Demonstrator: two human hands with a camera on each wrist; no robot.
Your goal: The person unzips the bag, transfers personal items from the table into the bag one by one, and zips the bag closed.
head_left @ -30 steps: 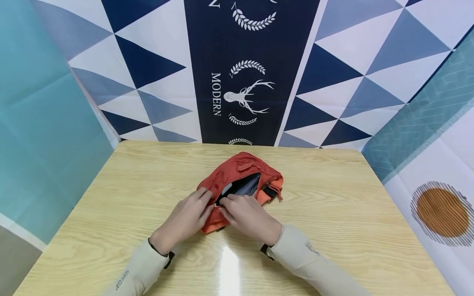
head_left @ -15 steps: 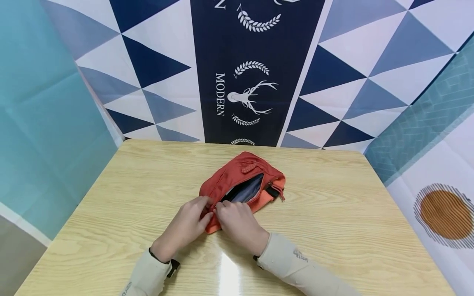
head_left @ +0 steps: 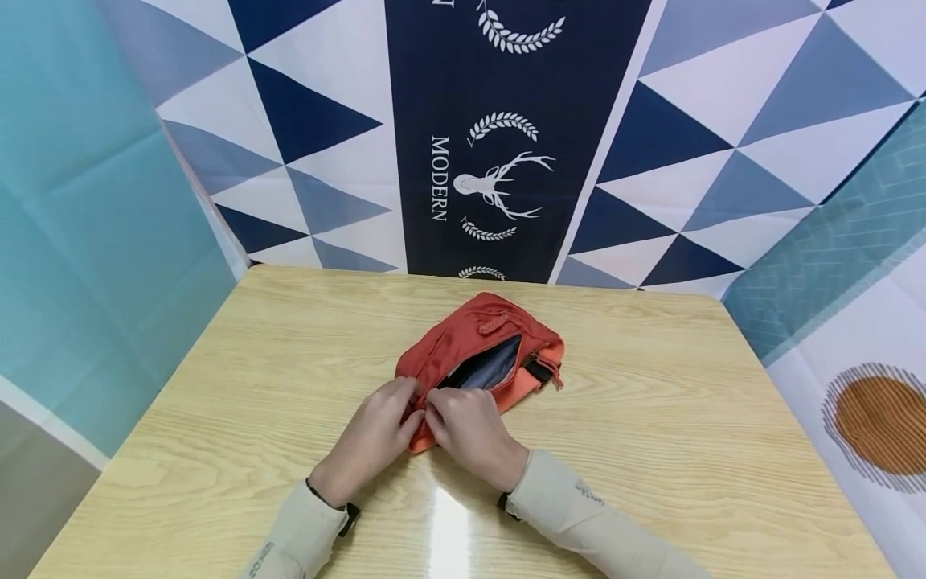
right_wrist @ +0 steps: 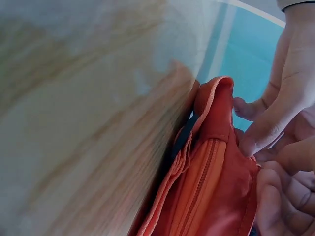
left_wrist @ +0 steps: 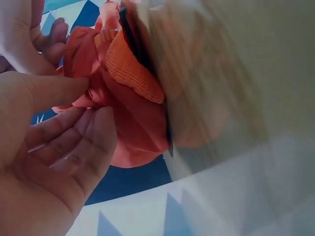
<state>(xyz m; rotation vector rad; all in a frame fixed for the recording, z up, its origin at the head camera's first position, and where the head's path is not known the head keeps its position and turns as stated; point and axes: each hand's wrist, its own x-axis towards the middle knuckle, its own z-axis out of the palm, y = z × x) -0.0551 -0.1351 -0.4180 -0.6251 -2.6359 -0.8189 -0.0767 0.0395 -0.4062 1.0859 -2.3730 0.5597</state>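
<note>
- At the middle of the wooden bench (head_left: 651, 418) we see an orange-red pouch (head_left: 463, 342) lying flat, its long axis running from about 7 o'clock to 1 o'clock in the head view.
- Its main zipper gapes, and a grey lining (head_left: 488, 370) shows inside the opening.
- A braided zipper pull (head_left: 491, 325) lies on top of the pouch toward 12 o'clock, and a dark strap piece (head_left: 538, 371) sits at the end near 3 o'clock.
- Our left hand (head_left: 372, 438) pinches the fabric at the pouch's near end, at about 7 o'clock; the left wrist view shows thumb and fingers (left_wrist: 93, 142) closed on bunched orange cloth (left_wrist: 133, 98).
- Our right hand (head_left: 470, 430) meets the left at that same end, fingertips pinching the edge by the zipper opening; the two hands touch each other.
- From the right wrist view we see the pouch's closed side zipper (right_wrist: 202, 182) and fingers (right_wrist: 268, 128) pressed on the fabric.
- Behind the bench, at 12 o'clock, hangs a backdrop (head_left: 492, 145) of blue and white triangles with a deer emblem.
</note>
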